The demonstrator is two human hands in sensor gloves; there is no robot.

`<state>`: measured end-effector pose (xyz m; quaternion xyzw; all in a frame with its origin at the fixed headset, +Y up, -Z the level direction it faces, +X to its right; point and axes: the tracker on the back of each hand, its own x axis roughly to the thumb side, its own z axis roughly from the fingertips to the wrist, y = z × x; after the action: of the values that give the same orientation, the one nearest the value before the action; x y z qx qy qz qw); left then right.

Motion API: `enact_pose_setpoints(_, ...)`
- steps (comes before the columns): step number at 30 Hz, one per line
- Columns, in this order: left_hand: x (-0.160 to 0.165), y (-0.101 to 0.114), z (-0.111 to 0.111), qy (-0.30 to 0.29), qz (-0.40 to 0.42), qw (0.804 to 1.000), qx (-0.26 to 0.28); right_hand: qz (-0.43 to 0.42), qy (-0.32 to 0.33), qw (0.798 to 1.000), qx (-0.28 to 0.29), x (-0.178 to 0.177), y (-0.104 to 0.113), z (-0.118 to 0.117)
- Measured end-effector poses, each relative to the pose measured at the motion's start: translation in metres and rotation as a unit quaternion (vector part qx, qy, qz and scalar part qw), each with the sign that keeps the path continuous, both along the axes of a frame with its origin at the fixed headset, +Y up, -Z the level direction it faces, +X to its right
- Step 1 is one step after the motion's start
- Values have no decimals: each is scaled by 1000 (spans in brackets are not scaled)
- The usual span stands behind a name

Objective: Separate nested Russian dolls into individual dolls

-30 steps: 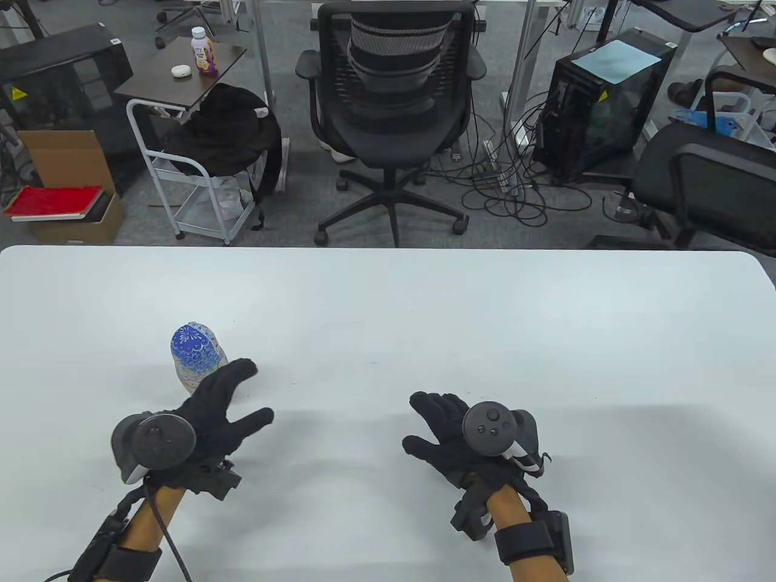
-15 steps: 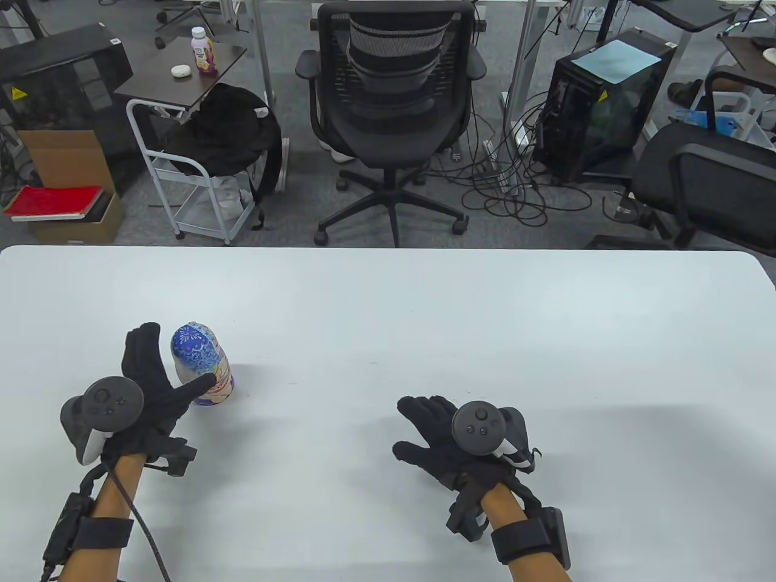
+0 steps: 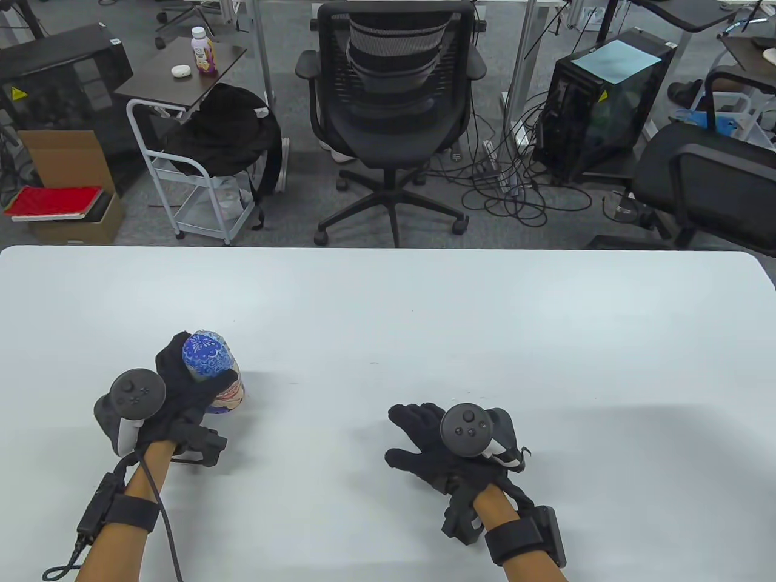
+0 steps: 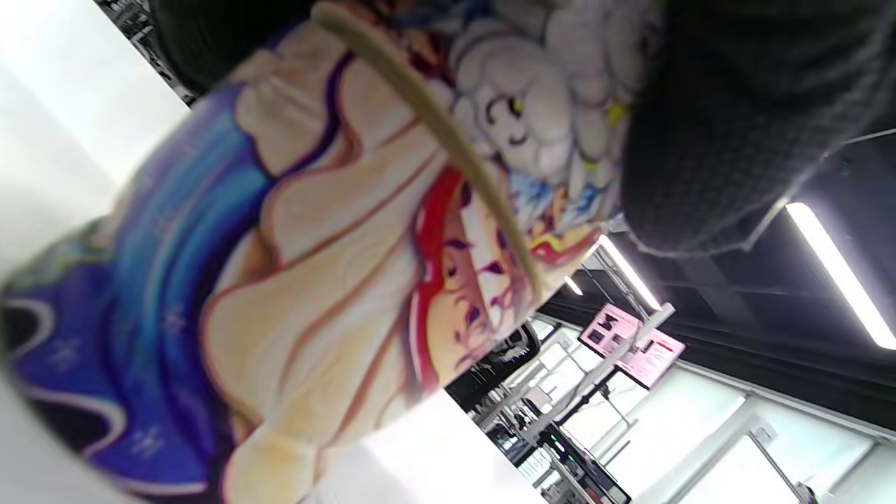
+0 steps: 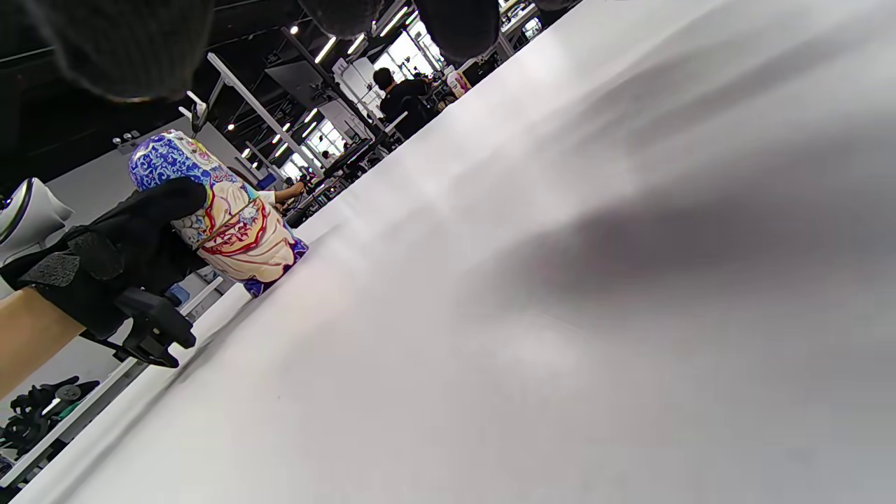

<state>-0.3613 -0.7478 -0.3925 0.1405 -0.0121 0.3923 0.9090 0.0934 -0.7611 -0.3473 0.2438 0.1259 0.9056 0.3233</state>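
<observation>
Slippage looks the main risk: the left hand (image 3: 182,388), lower left of the frame, wraps the doll (image 3: 212,370) around its middle, over the seam, which could stop the halves parting or tip it. Doll's base is at the table (image 3: 424,303), seemingly tilted. The right hand (image 3: 430,436), lower centre-right, lies spread and holds nothing.

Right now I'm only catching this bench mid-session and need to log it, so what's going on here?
A person in sensor gloves is starting on a nested doll. The left hand grips it around the middle, thumb across the front, on the left part of the white table. The doll looks still closed: its seam shows in the left wrist view with no gap. Its base seems at or just above the tabletop. The right hand rests open on the table, apart from the doll and holding nothing.
</observation>
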Motion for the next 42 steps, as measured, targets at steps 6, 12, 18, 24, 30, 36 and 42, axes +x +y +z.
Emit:
enact_pose_setpoints(6,36,10,15,-74,7,997,4,-31,20,999,-2,-11,6,9)
enact_pose_setpoints(12,90,39,49,-181,49,982,15,-50,41,998,-12,-28,10,13)
enact_pose_setpoints(18,133,52,54,-223,51,973,20,-70,37,997,-8,-40,13,10)
enact_pose_setpoints(24,140,55,58,-236,35,971,25,-72,27,997,-27,-57,14,3)
enact_pose_setpoints(30,127,58,63,-248,16,968,31,18,23,1000,-10,-83,19,6)
enact_pose_setpoints(36,120,58,61,-263,27,964,35,-27,-2,999,-32,-100,20,3)
enact_pose_setpoints(42,124,57,72,-276,78,955,70,-147,21,988,-50,-109,7,11)
